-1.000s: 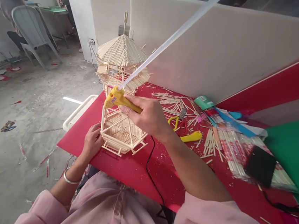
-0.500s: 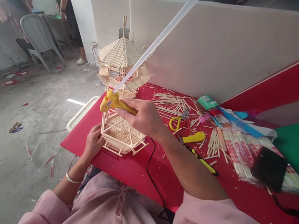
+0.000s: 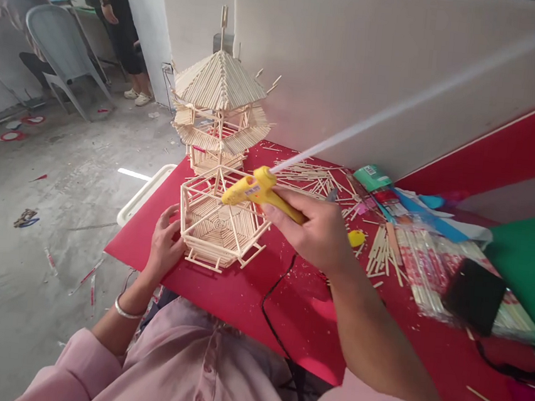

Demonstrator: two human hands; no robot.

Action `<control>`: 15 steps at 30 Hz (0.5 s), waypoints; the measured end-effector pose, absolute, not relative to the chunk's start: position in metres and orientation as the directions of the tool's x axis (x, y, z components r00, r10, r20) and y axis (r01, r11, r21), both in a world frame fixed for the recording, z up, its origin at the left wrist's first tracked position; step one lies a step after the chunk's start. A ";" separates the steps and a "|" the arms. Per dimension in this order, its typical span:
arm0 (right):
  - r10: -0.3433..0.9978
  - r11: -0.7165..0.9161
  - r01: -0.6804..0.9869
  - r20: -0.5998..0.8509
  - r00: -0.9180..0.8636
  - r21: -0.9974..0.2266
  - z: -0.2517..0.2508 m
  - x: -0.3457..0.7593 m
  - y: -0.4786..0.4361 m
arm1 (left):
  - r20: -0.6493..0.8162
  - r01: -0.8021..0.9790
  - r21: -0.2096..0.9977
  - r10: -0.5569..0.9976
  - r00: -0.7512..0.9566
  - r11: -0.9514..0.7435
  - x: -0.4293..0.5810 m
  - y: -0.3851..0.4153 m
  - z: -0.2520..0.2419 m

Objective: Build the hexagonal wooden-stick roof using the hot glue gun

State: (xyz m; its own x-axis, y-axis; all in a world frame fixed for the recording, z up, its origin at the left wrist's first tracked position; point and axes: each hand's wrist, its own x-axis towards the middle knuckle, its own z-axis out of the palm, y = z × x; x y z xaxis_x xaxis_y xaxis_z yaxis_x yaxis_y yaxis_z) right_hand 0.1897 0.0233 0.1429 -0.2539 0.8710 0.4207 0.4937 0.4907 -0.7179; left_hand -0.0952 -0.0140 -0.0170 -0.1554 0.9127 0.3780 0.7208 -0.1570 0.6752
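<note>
My right hand (image 3: pixel 319 227) is wrapped round the handle of a yellow hot glue gun (image 3: pixel 250 188), with a long clear glue stick (image 3: pixel 350 133) out of its back. The nozzle points left, above a hexagonal frame of pale wooden sticks (image 3: pixel 218 246). This frame has a floor of sticks laid in rings and low railings at its front. At its left side is my left hand (image 3: pixel 166 241), fingers loosely bent and apart, near or touching the rim. Behind stands a tiered wooden-stick pavilion (image 3: pixel 221 89) with a pointed roof.
The red tabletop (image 3: pixel 239 298) carries loose sticks (image 3: pixel 310 176), packed sticks (image 3: pixel 424 266), a black phone-like slab (image 3: pixel 473 296) and a green roll (image 3: pixel 371 177). A black cord (image 3: pixel 271 289) runs off the front edge. Two people and a grey chair (image 3: pixel 64 48) are at far left.
My right hand has moved right with the glue gun, and its glue stick now leans further right. My left hand's fingers have loosened at the frame's side. The frame is less covered.
</note>
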 end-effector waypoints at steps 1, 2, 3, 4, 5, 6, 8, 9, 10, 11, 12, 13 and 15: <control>0.876 0.481 0.510 0.420 -0.238 -0.713 0.144 0.200 0.016 | 0.377 0.723 0.673 0.913 -0.155 -0.155 -0.095 -0.014 -0.018; 0.881 0.469 0.527 0.417 -0.223 -0.708 0.146 0.209 0.008 | 0.375 0.726 0.670 0.914 -0.153 -0.153 -0.095 -0.015 -0.018; 0.887 0.456 0.547 0.408 -0.217 -0.701 0.148 0.218 0.001 | 0.373 0.730 0.666 0.916 -0.148 -0.153 -0.094 -0.016 -0.019; 0.886 0.455 0.559 0.415 -0.207 -0.692 0.150 0.225 -0.006 | 0.372 0.735 0.661 0.917 -0.143 -0.153 -0.093 -0.017 -0.019; 0.883 0.458 0.570 0.424 -0.201 -0.682 0.151 0.231 -0.012 | 0.373 0.738 0.656 0.918 -0.138 -0.155 -0.091 -0.018 -0.020; 0.881 0.462 0.578 0.425 -0.208 -0.673 0.151 0.236 -0.017 | 0.377 0.741 0.652 0.916 -0.134 -0.160 -0.090 -0.019 -0.020; 0.873 0.478 0.590 0.429 -0.233 -0.651 0.151 0.243 -0.026 | 0.394 0.743 0.646 0.910 -0.131 -0.173 -0.086 -0.021 -0.020; 0.867 0.488 0.599 0.432 -0.248 -0.635 0.149 0.246 -0.029 | 0.403 0.743 0.645 0.906 -0.133 -0.178 -0.085 -0.022 -0.020; 0.857 0.503 0.608 0.444 -0.261 -0.615 0.147 0.248 -0.031 | 0.408 0.741 0.647 0.903 -0.137 -0.180 -0.084 -0.023 -0.019; 0.846 0.518 0.618 0.460 -0.269 -0.591 0.145 0.249 -0.034 | 0.408 0.737 0.652 0.902 -0.144 -0.177 -0.083 -0.023 -0.019; 0.832 0.534 0.628 0.484 -0.272 -0.566 0.143 0.250 -0.036 | 0.400 0.729 0.663 0.904 -0.153 -0.170 -0.083 -0.023 -0.019; 0.816 0.550 0.638 0.510 -0.272 -0.539 0.141 0.250 -0.037 | 0.386 0.718 0.677 0.908 -0.162 -0.160 -0.084 -0.023 -0.018; 0.785 0.573 0.657 0.558 -0.270 -0.489 0.139 0.251 -0.041 | 0.353 0.688 0.713 0.917 -0.186 -0.135 -0.085 -0.024 -0.018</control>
State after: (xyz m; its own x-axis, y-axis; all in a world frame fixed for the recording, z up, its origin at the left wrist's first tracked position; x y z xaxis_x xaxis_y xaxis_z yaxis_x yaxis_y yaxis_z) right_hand 0.2512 -0.0411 0.1386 -0.2698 0.7851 0.5576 0.6574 0.5733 -0.4891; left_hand -0.0849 -0.0242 -0.0178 -0.1856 0.9171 0.3527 0.6880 -0.1350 0.7130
